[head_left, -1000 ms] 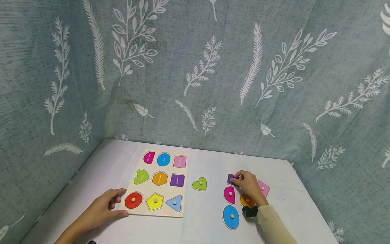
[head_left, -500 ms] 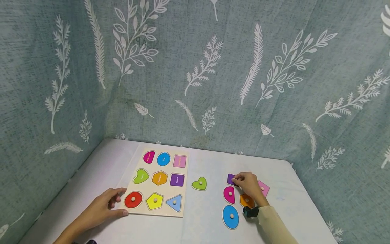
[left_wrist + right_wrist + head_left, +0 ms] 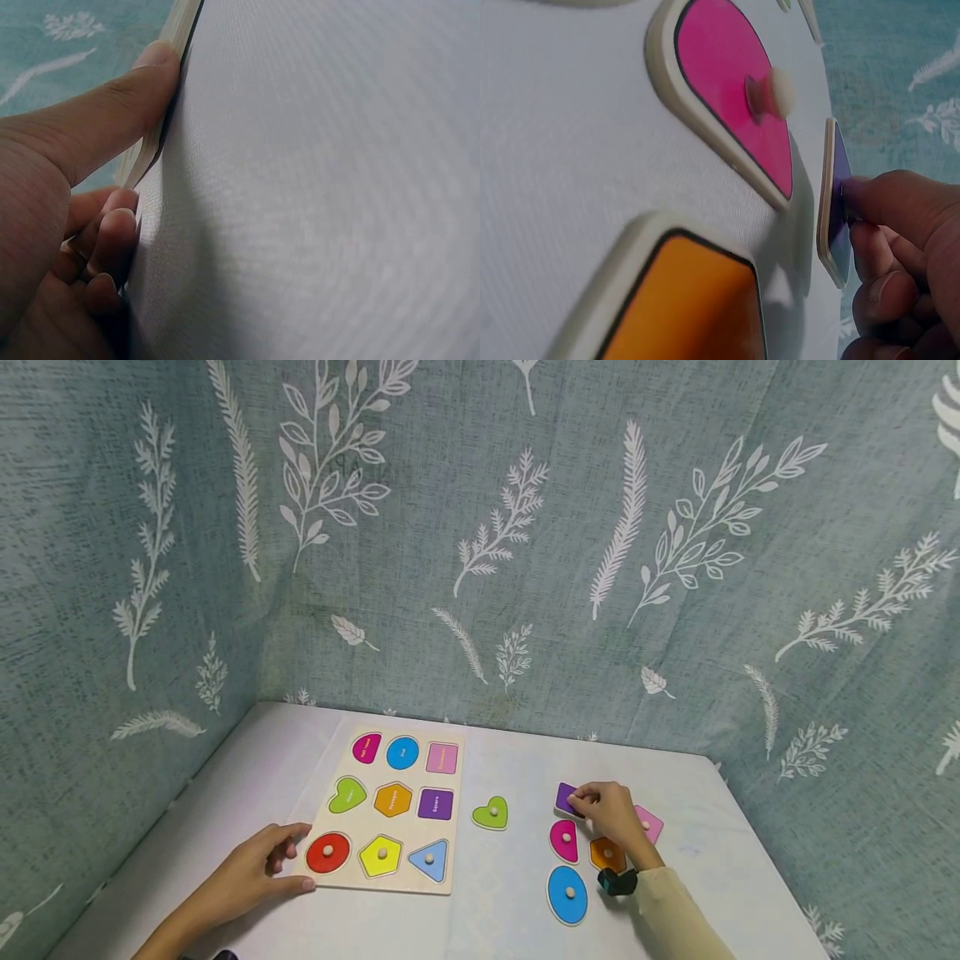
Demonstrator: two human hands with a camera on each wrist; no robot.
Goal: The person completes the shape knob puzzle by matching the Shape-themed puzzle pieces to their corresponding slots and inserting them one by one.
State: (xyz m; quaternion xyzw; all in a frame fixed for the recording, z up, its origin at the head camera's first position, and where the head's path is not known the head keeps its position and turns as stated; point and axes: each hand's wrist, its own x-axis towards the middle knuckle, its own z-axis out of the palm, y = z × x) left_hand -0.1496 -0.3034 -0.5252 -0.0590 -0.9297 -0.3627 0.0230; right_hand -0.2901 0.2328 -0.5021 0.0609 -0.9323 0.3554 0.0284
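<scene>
In my right hand (image 3: 611,814), thumb and finger pinch the small knob of a purple square puzzle piece (image 3: 566,799). The right wrist view shows this purple piece (image 3: 834,202) tilted, apart from the tabletop, with a shadow below. My left hand (image 3: 247,868) holds the near-left corner of a wooden puzzle board (image 3: 390,887). Its thumb (image 3: 124,105) lies along the board's edge in the left wrist view, and the fingers bend near the corner. Seated in the board's near row are a red circle (image 3: 327,852), a yellow pentagon (image 3: 381,856) and a blue triangle (image 3: 430,860).
Right of the board lies a green heart piece (image 3: 491,812). Around my right hand lie a magenta half-round piece (image 3: 564,842), an orange hexagon piece (image 3: 607,854), a blue oval piece (image 3: 567,896) and a pink piece (image 3: 649,823). A patterned curtain (image 3: 480,552) stands behind the white table.
The purple square has come up slightly off the table and a little to the left in my right hand. My left hand stays at the board's corner.
</scene>
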